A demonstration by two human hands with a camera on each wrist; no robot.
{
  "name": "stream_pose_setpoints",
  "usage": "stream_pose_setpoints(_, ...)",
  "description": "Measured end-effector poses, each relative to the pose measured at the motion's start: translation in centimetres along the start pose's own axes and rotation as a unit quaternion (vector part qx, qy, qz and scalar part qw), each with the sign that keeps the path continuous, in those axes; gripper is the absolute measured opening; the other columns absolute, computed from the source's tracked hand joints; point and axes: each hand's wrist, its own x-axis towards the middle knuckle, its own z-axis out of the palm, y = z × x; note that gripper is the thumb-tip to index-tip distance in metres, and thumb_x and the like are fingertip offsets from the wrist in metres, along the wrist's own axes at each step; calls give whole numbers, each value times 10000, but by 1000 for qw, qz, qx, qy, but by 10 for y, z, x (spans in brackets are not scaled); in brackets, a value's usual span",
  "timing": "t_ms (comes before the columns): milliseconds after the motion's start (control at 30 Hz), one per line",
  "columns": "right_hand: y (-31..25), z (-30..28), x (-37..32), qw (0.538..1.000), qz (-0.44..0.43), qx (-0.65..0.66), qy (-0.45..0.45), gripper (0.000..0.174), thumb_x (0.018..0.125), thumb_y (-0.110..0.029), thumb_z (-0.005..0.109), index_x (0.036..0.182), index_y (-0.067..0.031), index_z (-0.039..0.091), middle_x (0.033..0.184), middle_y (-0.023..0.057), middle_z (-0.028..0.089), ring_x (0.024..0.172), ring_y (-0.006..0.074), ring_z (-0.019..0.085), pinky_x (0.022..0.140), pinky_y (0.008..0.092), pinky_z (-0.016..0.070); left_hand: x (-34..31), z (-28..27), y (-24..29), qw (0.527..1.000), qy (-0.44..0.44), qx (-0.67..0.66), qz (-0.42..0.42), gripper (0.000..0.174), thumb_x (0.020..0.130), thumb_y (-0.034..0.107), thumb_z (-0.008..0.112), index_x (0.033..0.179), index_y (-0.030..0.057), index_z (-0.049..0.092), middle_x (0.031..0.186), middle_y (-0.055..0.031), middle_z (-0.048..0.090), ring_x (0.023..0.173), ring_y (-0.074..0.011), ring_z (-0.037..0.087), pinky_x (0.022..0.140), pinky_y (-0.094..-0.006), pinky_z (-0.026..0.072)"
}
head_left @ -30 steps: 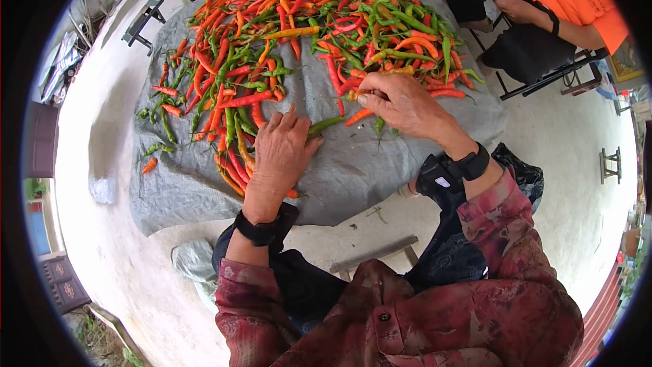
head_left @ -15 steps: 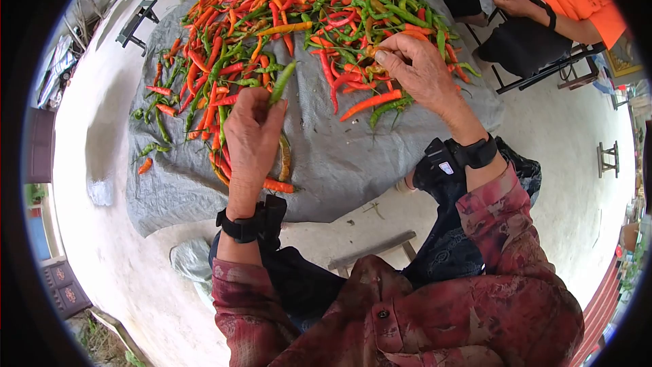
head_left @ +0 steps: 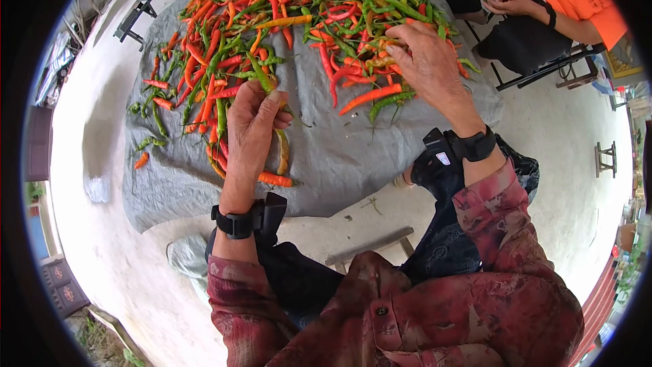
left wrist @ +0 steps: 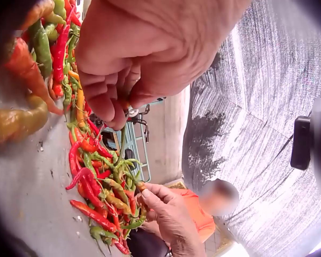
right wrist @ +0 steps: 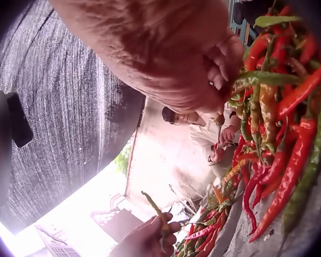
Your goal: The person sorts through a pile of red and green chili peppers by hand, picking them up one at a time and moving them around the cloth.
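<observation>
1. A green chili is pinched in the left hand above the left half of a gray-draped table.
2. The right hand pinches an orange-brown chili over a heap of mixed chilies toward the table's right edge.
3. A loose orange chili lies toward the near edge.
4. A person in orange sits off the far right corner.

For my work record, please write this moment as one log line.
left hand: holds green pepper | right hand: at right-side peppers, grip unclear | gray sheet: under peppers
</observation>
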Motion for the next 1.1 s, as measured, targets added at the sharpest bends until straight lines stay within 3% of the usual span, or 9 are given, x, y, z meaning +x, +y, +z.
stream_pose_setpoints(67, -1, 4, 1, 993, -39, -48, 98, 158, 825, -196, 622, 939, -86, 635, 849, 117, 593, 845, 293, 599, 724, 406, 479, 0, 3, -1, 1000, -5, -12, 2, 248, 942, 196, 534, 1104, 8, 527, 939, -54, 628, 714, -86, 583, 661, -221, 482)
stream_pose_setpoints(200, -24, 6, -1, 992, -62, 43, 96, 131, 815, -172, 620, 910, -83, 633, 836, 118, 604, 829, 301, 603, 724, 416, 480, -2, 9, 1, 999, -28, -13, -11, 264, 949, 156, 506, 1139, -27, 509, 956, -80, 618, 744, -111, 599, 679, -237, 495)
stream_pose_setpoints(267, -32, 3, -5, 976, -136, 74, -152, 125, 819, -119, 595, 920, -48, 615, 826, 102, 602, 838, 316, 593, 747, 409, 460, -3, 10, 1, 999, -29, -7, -11, 268, 951, 156, 499, 1143, -31, 508, 957, -82, 617, 749, -114, 600, 682, -240, 495)
stream_pose_setpoints(400, -20, 14, -18, 946, -177, -5, -271, 131, 765, -49, 565, 882, -61, 621, 829, 108, 597, 839, 303, 593, 705, 411, 452, -4, 9, 3, 1000, -19, 5, -13, 272, 954, 158, 492, 1142, -38, 511, 966, -86, 615, 752, -116, 598, 683, -241, 494)
stream_pose_setpoints(633, -11, 33, -36, 959, -225, -31, -169, 165, 740, -15, 530, 868, -71, 619, 836, 106, 546, 841, 295, 580, 703, 426, 439, -3, 5, 1, 999, -29, -14, -20, 266, 951, 155, 497, 1128, -43, 518, 945, -85, 618, 747, -112, 600, 674, -240, 492)
stream_pose_setpoints(833, -17, 9, -21, 948, -183, 47, -257, 173, 709, 7, 576, 871, -50, 592, 830, 114, 521, 826, 300, 566, 702, 411, 437, 6, 9, -7, 999, -5, 38, -22, 279, 939, 181, 534, 1101, -47, 532, 804, -42, 604, 652, -87, 590, 586, -211, 478)
stream_pose_setpoints(933, -19, -2, -11, 940, -160, 165, -253, 146, 744, -15, 611, 883, -34, 571, 787, 78, 520, 737, 227, 557, 665, 365, 442, 10, 16, -10, 999, 21, 40, -14, 276, 935, 195, 546, 1074, -43, 550, 765, -25, 587, 623, -78, 581, 559, -201, 466)
stream_pose_setpoints(1000, -24, -12, -7, 919, -16, 320, -230, 148, 789, -80, 614, 919, -15, 583, 769, 79, 580, 717, 176, 574, 651, 323, 451, 13, 22, -10, 998, 20, 62, -19, 266, 936, 205, 546, 1057, -31, 569, 768, -22, 587, 617, -74, 572, 558, -200, 462)
stream_pose_setpoints(1100, -20, -6, -4, 893, 42, 401, -201, 201, 844, -153, 628, 945, 14, 584, 766, 59, 608, 682, 105, 546, 625, 277, 450, 10, 33, -4, 999, 4, 40, -23, 294, 946, 267, 538, 1078, 8, 582, 787, -9, 588, 631, -71, 557, 588, -211, 450)
